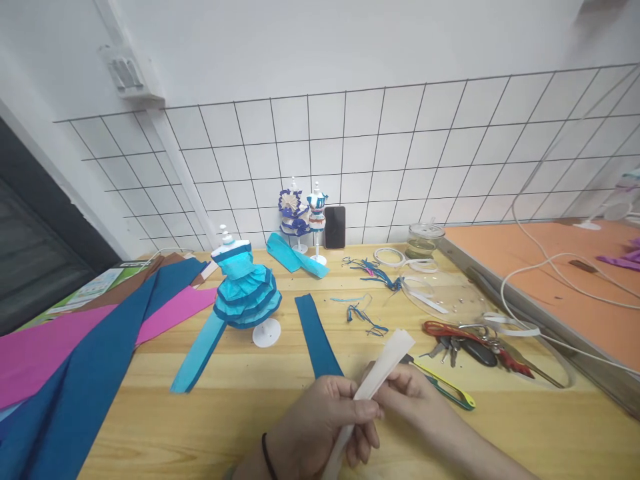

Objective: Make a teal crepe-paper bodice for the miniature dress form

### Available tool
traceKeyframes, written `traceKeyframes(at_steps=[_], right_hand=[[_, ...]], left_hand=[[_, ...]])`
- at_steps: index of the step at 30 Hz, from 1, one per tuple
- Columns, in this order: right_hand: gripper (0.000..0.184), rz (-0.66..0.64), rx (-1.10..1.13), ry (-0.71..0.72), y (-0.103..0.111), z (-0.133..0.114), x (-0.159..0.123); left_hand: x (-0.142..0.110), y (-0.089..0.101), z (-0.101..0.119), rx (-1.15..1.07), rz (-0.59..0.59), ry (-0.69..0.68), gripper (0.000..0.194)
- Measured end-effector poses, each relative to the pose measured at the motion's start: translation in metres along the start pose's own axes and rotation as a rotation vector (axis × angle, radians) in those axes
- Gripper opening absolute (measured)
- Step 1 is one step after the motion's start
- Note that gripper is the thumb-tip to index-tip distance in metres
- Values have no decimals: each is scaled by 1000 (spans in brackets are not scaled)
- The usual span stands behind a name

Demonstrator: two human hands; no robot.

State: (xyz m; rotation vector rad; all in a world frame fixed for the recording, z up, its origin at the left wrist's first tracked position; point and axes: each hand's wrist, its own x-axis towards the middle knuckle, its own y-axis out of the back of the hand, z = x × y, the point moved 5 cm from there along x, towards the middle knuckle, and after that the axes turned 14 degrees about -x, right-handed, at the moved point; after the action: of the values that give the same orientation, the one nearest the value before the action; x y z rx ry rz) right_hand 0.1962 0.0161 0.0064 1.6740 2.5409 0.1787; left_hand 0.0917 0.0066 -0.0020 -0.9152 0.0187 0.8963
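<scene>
Cream-white strip of thin, paper-like material (pixel 384 363), long and narrow with layered edges, is held aslant above the pale wooden surface (pixel 165 427), low in the head view and right of centre. Its free end points up and away to the right; its lower end runs down past the left palm, out of the picture.

The left hand (pixel 325 413), wearing a black wristband (pixel 269 457), pinches the strip between thumb and curled fingers. The right hand (pixel 420 400) meets its right edge, fingers bent and drawn together; whether they grip it is hidden.

Just beyond the left hand lies a flat, dark teal strip (pixel 317 340). Beside the right hand are yellow-and-green thread snips (pixel 447 381). Farther left stands a small white dress form in a ruffled turquoise dress (pixel 247 287).

For neat handling, a light, steady left pinch close to where the right fingertips work would likely keep the layers level. Squeezing or twisting could crease such thin material, so small, even movements along the edge seem best.
</scene>
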Motion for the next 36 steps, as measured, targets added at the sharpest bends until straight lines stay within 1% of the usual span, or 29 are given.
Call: traceKeyframes(at_steps=[4, 9, 12, 14, 18, 23, 26, 30, 36], right_hand=[[28, 57, -30, -20, 3, -4, 0], [27, 60, -67, -20, 3, -11, -1], [28, 53, -100, -15, 3, -13, -1], [29, 72, -144, -19, 5, -13, -2], [31, 85, -199, 14, 7, -14, -2], [31, 79, -241, 29, 6, -13, -2], [29, 76, -266, 36, 5, -12, -2], [24, 92, -312, 56, 6, -9, -2], [24, 55, -264, 45, 5, -1, -1]], left_hand=[[4, 3, -1, 71, 24, -60, 23], [6, 5, 0, 171, 56, -115, 30], [5, 3, 1, 209, 63, -127, 34], [5, 3, 2, 212, 74, -127, 38], [5, 5, 1, 173, 128, -110, 48], [7, 10, 0, 183, 179, -113, 45], [6, 11, 1, 269, 200, -143, 43], [2, 12, 6, 472, 233, -211, 47], [0, 16, 9, 680, 250, -301, 50]])
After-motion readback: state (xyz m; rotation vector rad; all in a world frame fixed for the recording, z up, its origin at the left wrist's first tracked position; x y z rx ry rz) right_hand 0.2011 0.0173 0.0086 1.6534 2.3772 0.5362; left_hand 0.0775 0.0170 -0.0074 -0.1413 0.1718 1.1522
